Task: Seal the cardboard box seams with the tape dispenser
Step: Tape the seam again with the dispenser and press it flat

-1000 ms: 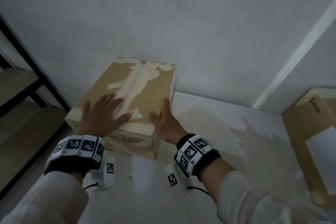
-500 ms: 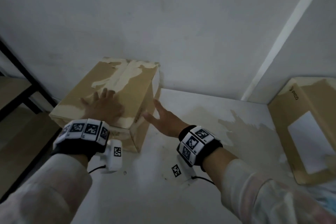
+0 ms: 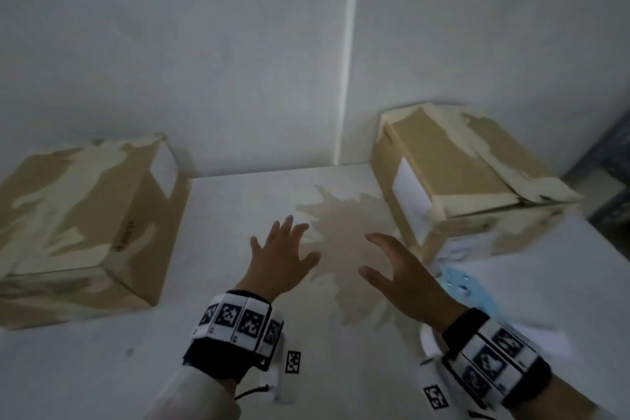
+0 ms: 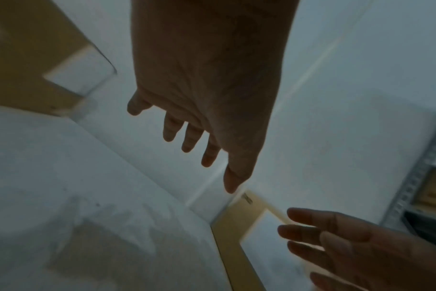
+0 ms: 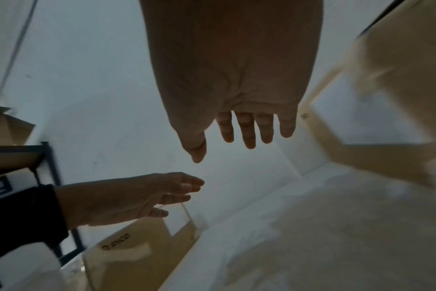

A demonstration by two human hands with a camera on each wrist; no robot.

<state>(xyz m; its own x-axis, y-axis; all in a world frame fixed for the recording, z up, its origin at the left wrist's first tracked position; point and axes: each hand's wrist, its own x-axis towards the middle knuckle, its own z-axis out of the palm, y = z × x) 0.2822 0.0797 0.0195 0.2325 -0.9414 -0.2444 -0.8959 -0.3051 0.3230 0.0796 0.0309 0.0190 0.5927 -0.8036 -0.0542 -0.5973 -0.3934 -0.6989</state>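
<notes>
Our left hand [image 3: 283, 256] and right hand [image 3: 395, 269] hover spread wide with an empty grip, over the middle of the tabletop [image 3: 238, 334]. One cardboard box [image 3: 85, 215] sits at the left edge, another box [image 3: 470, 174] at the back right corner. We see no tape dispenser, so sealing looks not yet finished.

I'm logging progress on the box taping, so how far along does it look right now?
Done: the left box sits shut at the table's left, nobody touching it. In hand: nothing; left hand and right hand are open, reaching toward the right box, whose top flap looks unsealed. Left: that box's seams. No tape dispenser is clearly visible.
</notes>
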